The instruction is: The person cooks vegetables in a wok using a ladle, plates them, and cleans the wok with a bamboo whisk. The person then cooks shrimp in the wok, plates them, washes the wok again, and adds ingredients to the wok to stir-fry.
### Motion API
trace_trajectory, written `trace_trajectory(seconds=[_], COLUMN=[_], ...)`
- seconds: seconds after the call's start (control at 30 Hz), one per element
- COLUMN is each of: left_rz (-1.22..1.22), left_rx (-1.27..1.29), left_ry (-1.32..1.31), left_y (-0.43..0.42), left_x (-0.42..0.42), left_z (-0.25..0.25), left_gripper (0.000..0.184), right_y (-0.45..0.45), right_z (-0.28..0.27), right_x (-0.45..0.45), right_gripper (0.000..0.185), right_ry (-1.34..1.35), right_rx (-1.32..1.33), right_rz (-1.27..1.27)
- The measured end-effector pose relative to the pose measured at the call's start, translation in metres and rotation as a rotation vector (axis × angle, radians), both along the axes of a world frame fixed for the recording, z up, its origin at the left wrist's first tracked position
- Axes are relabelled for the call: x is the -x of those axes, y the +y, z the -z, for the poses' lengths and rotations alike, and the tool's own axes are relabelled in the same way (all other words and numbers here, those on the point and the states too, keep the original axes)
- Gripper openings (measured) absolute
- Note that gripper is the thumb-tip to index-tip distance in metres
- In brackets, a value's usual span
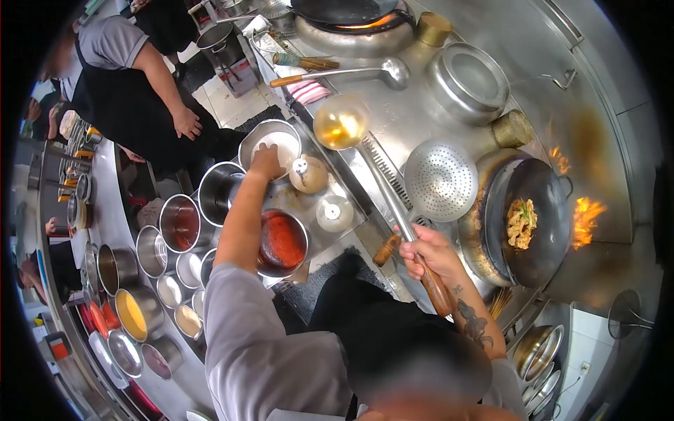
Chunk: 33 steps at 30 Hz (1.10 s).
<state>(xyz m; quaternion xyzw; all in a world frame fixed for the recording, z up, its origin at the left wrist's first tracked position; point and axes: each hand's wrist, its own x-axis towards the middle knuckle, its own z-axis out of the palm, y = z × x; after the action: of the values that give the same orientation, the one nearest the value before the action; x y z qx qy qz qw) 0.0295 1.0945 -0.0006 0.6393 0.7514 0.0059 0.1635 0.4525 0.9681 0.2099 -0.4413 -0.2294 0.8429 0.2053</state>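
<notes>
My right hand (430, 254) grips the wooden-ended handle of a long ladle (387, 181). Its round bowl, with an amber shine, is held out over the counter's edge; whether that is liquid or reflection I cannot tell. My left hand (267, 163) reaches into a steel pot (245, 149) of white contents, fingers pointing down and bunched; what they hold is hidden. To the right, a black wok (551, 217) sits on a burner with browned food pieces (521, 224) and bits of green in it. A perforated strainer (441, 179) lies between the ladle and the wok.
Flames (587, 221) rise beyond the wok. A pot of red sauce (283, 242) and several steel pots stand around my left arm. Another ladle (394, 72), a bamboo brush (309, 62) and a second wok (344, 10) are at the back. A person in a black apron (133, 112) stands at upper left.
</notes>
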Motion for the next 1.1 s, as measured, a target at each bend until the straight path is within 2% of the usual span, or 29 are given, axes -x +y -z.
trace_trajectory(seconds=[0.17,0.27,0.37,0.73,0.83,0.97,1.0,1.07,1.1], left_rz=[-0.022,-0.023,-0.001,0.116,0.182,0.15,0.031,-0.218,-0.092], left_rx=[0.043,0.05,0.057,0.039,-0.043,-0.192,-0.114,0.063,0.024], left_ry=[0.002,-0.002,0.019,0.12,0.148,0.109,-0.184,-0.763,-1.036], left_y=[0.002,0.005,0.007,0.017,0.022,0.025,0.032,0.042,0.045], left_x=[-0.007,-0.007,-0.004,0.002,0.01,0.014,0.016,-0.003,-0.017], left_z=[-0.008,-0.004,0.003,0.024,0.043,0.048,0.044,-0.029,-0.058], left_gripper=[0.062,0.061,0.06,0.044,0.036,0.023,0.022,0.02,0.018], right_y=[0.005,0.007,0.007,0.005,0.003,0.001,0.0,0.002,0.0], right_z=[0.005,0.0,0.004,0.019,0.019,0.03,0.029,0.026,0.026], right_x=[0.012,0.016,0.017,0.02,0.024,0.023,0.022,0.019,0.017], right_gripper=[0.038,0.028,0.034,0.028,0.026,0.027,0.027,0.028,0.029], right_ry=[-0.066,-0.091,-0.106,-0.095,-0.098,-0.051,-0.024,0.03,0.035], right_rx=[-0.03,-0.05,-0.041,-0.085,-0.073,-0.062,-0.031,0.027,0.021], right_rz=[-0.066,-0.095,-0.102,-0.105,-0.084,-0.059,-0.046,-0.026,-0.015])
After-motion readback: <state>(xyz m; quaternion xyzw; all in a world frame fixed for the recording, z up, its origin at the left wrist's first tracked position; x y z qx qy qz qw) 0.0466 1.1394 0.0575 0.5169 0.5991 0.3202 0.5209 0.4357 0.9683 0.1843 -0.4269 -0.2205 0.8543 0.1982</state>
